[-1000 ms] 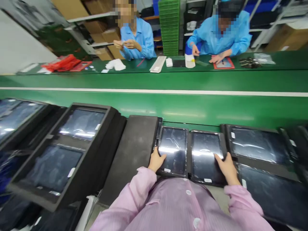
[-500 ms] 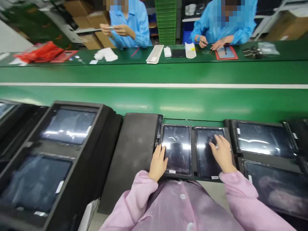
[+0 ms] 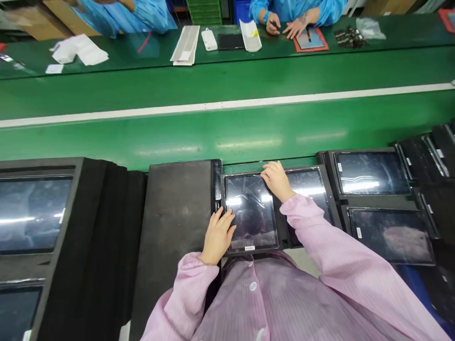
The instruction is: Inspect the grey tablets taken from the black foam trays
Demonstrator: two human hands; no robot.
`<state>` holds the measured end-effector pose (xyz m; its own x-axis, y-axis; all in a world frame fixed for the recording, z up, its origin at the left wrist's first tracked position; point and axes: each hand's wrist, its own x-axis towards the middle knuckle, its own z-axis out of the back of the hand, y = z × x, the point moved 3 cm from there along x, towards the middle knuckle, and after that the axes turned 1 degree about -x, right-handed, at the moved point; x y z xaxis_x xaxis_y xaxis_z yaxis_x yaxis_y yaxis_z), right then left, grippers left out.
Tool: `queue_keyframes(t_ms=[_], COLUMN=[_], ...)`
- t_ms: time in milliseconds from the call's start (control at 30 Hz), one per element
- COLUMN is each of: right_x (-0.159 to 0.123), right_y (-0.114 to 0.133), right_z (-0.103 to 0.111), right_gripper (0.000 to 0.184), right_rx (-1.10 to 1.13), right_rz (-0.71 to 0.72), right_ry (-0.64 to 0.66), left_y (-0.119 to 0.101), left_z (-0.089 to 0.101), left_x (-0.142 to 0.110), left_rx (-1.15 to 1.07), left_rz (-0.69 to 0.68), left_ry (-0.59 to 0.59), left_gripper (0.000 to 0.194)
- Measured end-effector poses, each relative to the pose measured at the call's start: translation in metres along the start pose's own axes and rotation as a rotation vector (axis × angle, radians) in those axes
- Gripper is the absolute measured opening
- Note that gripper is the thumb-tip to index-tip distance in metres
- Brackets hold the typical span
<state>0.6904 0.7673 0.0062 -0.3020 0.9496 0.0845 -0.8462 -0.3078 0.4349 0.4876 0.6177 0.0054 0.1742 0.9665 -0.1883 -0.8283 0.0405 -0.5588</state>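
The dark screen panel (image 3: 250, 208) lies directly before the person, in the left place of a dark tray (image 3: 280, 220), and a second panel (image 3: 311, 187) lies just to the right of it. The left hand (image 3: 217, 237) is open, with the fingers loosely spread; its fingertips rest at the left edge of the panel and no grip is seen. The right hand (image 3: 277, 181) is half closed, the fingers bent together at the far right corner — whether it pinches this corner, I cannot tell.

What could go wrong, in my judgement: if the right hand lifts the corner while the left only rests, the panel may twist and rub on the tray. The glossy face may also slip under flat fingertips, or take marks from pressing. The right sleeve (image 3: 313, 218) passes over the second panel, so it could drag on that one.

The panel lies with its screen upwards. Its long axis runs from near to far, the far end leaning slightly to the left — and the white label (image 3: 250, 248) is at the near end.
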Motion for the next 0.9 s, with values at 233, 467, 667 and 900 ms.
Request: queue_keyframes(t_ms=[233, 467, 667, 900], right_x=[-0.122, -0.158, -0.168, -0.115], right_y=[0.09, 0.044, 0.038, 0.05], right_z=[0.038, 0.052, 0.019, 0.028], right_gripper=[0.033, 0.027, 0.036, 0.018], right_rx=[0.337, 0.55, 0.147, -0.157], right_rz=[0.562, 0.189, 0.782, 0.79], right_ry=[0.3, 0.109, 0.327, 0.175], left_y=[0.009, 0.015, 0.009, 0.013], left_z=[0.0, 0.01, 0.011, 0.029], left_x=[-0.004, -0.023, 0.012, 0.053], left_rx=[-0.502, -0.63, -0.27, 0.12], left_rz=[0.277, 0.318, 0.19, -0.065], left_ry=[-0.128, 0.02, -0.117, -0.065], left_gripper=[0.051, 0.024, 0.055, 0.057])
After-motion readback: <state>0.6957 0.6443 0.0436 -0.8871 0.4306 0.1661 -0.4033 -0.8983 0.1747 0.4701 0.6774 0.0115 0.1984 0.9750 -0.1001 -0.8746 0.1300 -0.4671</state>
